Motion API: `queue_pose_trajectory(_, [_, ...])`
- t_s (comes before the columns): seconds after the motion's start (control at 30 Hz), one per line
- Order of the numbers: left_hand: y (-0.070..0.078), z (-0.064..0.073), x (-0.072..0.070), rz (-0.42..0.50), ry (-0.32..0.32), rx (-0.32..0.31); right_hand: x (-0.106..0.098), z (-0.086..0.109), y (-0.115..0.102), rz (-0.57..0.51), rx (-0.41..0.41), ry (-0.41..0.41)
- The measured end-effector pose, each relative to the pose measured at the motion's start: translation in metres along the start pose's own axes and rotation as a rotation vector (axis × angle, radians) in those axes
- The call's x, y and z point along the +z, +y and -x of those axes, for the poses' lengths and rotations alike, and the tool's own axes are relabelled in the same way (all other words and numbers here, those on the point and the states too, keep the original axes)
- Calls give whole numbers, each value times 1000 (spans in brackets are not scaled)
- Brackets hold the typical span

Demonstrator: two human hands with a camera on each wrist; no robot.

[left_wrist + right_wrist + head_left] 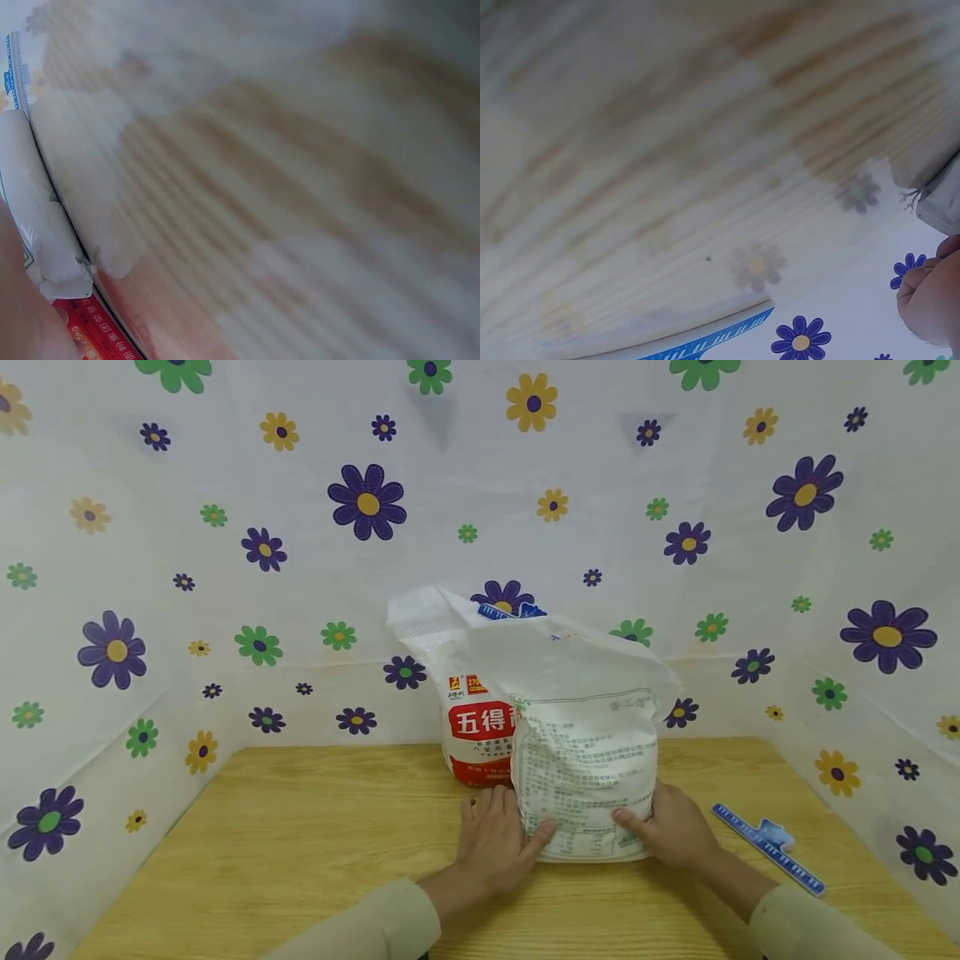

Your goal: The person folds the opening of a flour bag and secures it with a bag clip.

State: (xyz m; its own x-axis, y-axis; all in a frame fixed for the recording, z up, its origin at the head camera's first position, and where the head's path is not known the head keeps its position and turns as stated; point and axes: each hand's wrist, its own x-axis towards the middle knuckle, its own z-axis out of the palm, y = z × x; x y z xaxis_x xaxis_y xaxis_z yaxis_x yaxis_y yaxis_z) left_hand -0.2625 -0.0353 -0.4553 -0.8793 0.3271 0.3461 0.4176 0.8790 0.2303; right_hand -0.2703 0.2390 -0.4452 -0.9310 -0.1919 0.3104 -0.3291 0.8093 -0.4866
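A full white bag (588,777) with rows of small green print stands upright on the table, its loose top leaning left. My left hand (495,839) holds its lower left side, thumb on the front corner. At the lower right, my right hand (675,831) grips the bag with the thumb on the front and the fingers out of sight behind. Behind it to the left stands a flour bag (480,735) with a red label, partly covered. A blue clip (495,611) shows above the bags' tops; what it is fixed to is hidden.
To the right of my right hand, a second blue bar-shaped clip (768,847) with a piano-key pattern lies on the wooden table (315,827). A white flowered cloth (450,552) hangs round the back and sides. Both wrist views mostly show shiny tabletop.
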Motion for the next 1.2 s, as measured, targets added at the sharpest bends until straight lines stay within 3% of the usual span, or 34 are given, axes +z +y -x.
queue_pose_trajectory(0.33, [-7, 7, -2, -45, 24, 3, 5, 1, -10, -31, -24, -6])
queue_pose_trajectory(0.63, [-14, 15, -6, -31, 51, 5, 10, 0, -19, -34, -54, -12])
queue_pose_trajectory(1.2, [-34, 30, -15, -81, 88, 24, 24, -2, -39, -81, -41, -32])
